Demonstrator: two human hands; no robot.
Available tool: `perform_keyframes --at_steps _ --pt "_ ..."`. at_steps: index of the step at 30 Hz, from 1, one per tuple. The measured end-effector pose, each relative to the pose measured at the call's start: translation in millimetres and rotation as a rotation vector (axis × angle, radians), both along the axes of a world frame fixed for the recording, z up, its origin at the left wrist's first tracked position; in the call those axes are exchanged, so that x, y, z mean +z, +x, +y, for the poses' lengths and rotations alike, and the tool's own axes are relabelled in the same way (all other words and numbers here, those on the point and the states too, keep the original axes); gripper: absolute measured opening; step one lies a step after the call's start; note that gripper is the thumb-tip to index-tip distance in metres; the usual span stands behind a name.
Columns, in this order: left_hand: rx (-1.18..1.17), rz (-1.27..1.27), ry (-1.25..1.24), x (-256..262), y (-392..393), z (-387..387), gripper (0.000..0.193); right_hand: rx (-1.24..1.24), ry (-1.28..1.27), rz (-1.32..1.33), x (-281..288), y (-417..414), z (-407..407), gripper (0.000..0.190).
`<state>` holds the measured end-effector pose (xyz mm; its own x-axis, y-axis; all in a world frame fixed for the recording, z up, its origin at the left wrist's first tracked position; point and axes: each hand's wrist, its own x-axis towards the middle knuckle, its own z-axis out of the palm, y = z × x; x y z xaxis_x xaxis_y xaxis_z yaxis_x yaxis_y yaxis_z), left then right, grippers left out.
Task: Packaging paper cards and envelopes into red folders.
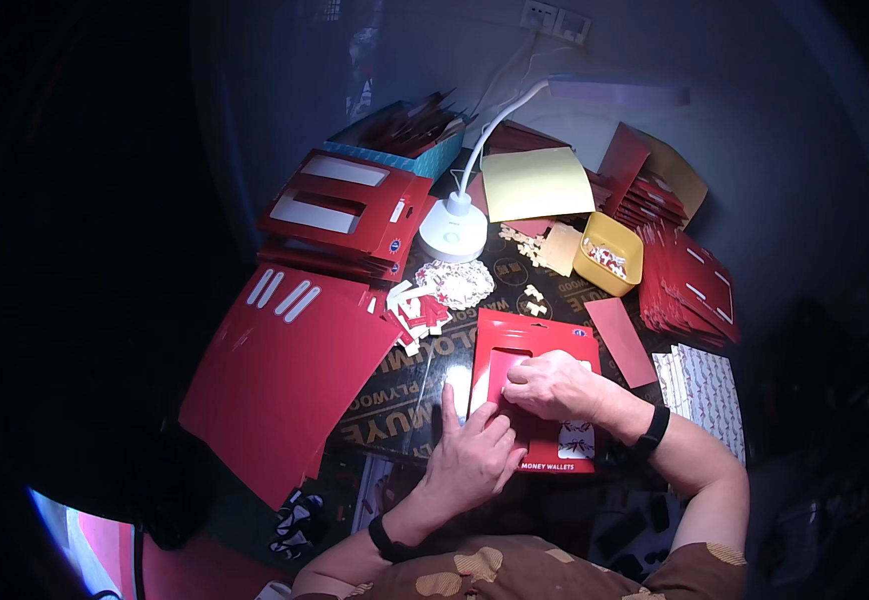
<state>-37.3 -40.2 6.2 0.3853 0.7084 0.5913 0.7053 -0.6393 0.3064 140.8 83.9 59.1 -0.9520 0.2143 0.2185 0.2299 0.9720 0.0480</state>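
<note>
A red cardboard package [483, 337] with cut-out windows and a hang hole lies flat before me on the tabletop. My left hand [476, 450] rests over its lower left edge, fingers spread. Through the left window shows a pinkish-red card [506, 364]. There my right hand [554, 386] bends over the window, its fingertips pinched together at the card; whether anything small is between them is hidden. A white card with a dark leafy pattern [577, 441] fills the lower right window, below my right wrist.
A white desk lamp [453, 229] stands behind. Left are red packages [329, 206], red sheets [284, 382] and small red-and-white pieces [416, 319]. Right are a yellow tub [608, 255], red envelopes [686, 285], a red card strip [620, 341] and patterned cards [704, 390].
</note>
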Motion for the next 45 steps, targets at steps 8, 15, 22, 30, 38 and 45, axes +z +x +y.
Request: perform_keyframes --at_steps 8,15,22,30,38,45 --pt "0.016 0.018 -0.008 -0.1 0.2 -0.9 0.028 -0.149 -0.128 -0.196 19.7 -3.8 -5.1 0.010" --pt "0.035 0.009 0.037 0.6 2.8 -0.6 0.028 -0.604 -0.587 0.097 11.6 -5.3 -8.1 0.015" --pt "0.033 0.022 -0.010 -1.4 2.2 -1.4 0.024 -0.722 -0.526 0.006 7.6 -18.4 -22.5 0.016" --pt "0.024 0.018 -0.017 -1.9 2.1 -0.8 0.021 -0.695 -0.439 0.006 -1.1 -18.7 -18.5 0.019" --pt "0.010 0.027 -0.052 1.0 0.6 -1.9 0.019 -0.646 -0.262 0.019 -2.5 -24.8 -19.7 0.023" --pt "0.015 0.015 -0.037 -1.2 1.3 -1.2 0.020 -0.631 -0.310 -0.019 0.0 -22.7 -16.7 0.017"
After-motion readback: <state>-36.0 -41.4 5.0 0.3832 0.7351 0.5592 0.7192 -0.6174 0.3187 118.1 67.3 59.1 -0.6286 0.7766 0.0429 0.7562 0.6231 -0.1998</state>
